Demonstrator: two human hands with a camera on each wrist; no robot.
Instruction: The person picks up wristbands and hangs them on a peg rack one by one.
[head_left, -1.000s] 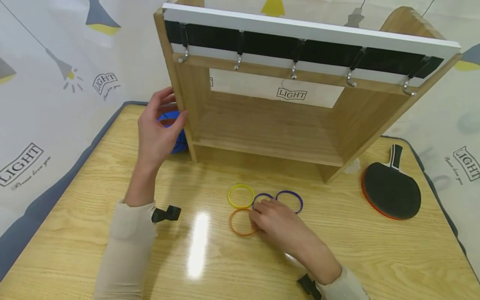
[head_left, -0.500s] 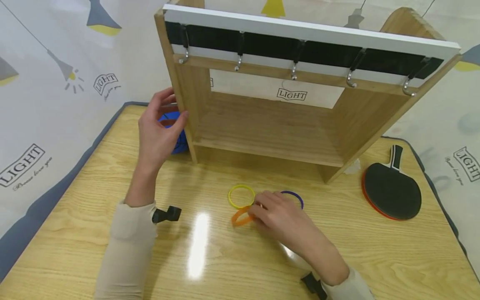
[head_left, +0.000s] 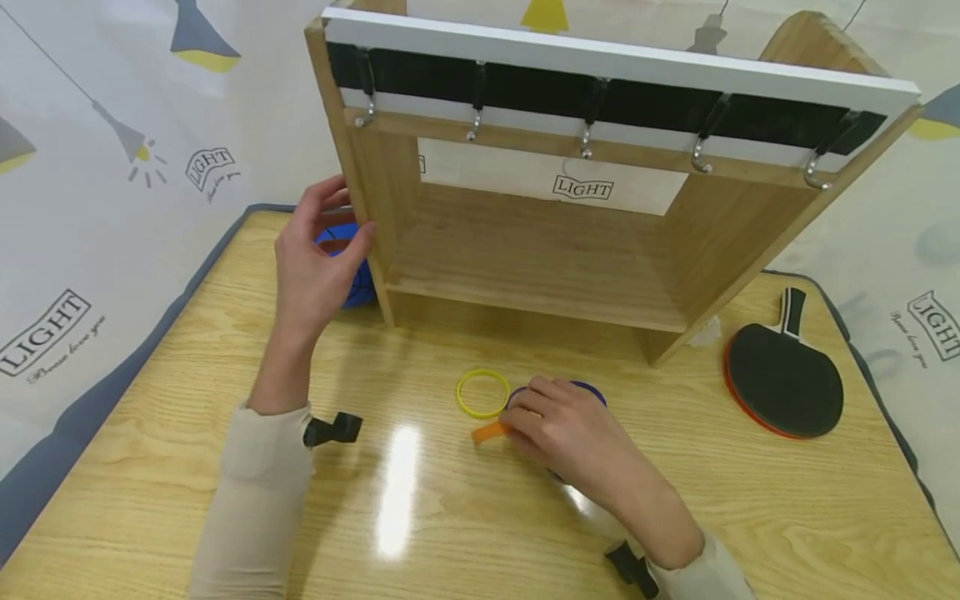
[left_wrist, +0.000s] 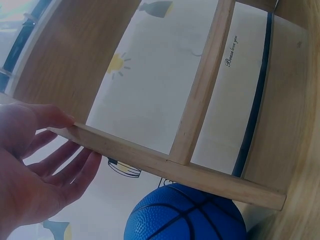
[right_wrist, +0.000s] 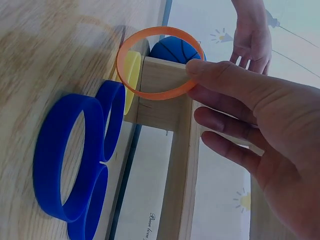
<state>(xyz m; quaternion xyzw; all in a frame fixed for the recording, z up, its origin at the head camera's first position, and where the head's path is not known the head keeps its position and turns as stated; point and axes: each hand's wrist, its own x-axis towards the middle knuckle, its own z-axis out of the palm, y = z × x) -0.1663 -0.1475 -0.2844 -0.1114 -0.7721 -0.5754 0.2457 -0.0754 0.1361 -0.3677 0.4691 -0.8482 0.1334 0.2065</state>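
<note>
My left hand holds the left side panel of a wooden rack, thumb on the inner face and fingers on the outer. Between the thumb and index finger of my right hand is an orange wristband-like ring, raised above the table and seen nearly edge-on in the head view. Under and around that hand lie several blue rings, partly hidden in the head view. A yellow ring lies flat beside them. Silver hooks line the rack's top front, with nothing hanging on them.
A blue basketball-patterned ball sits outside the rack's left panel. To the right of the rack lies a black and red table tennis paddle. Printed fabric stands around the wooden table.
My right hand has picked up the orange ring from the table and tilted it up on edge, shifting slightly right. The left hand has stayed on the rack panel.
</note>
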